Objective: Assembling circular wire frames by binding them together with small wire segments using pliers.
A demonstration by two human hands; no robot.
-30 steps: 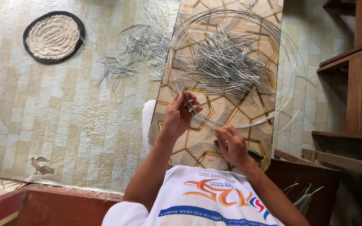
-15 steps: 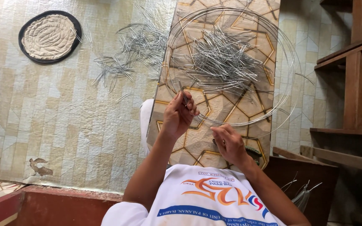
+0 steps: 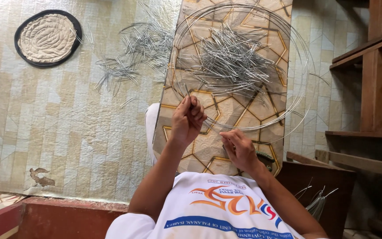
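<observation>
**Up close: two hands on a coil of wire**

Left hand raised over the patterned board, fingers bunched together and pinching a thin wire strand where it meets the near edge of the big wire coil. Right hand lower and just to the side, fingers curled, thumb and forefinger nipped on a fine wire that is hard to make out against the board. The hands are near each other but apart.

Coil is made of several loose rings of silvery wire, lying flat on the board and overhanging its far side. Inside the rings: a heap of short bent wire pieces. A second scatter of wire pieces lies on the tiled floor beside the board. Farther off on that floor, a round woven mat with a dark rim. Wooden shelving stands along the other side. White printed shirt at the bottom of the view.
</observation>
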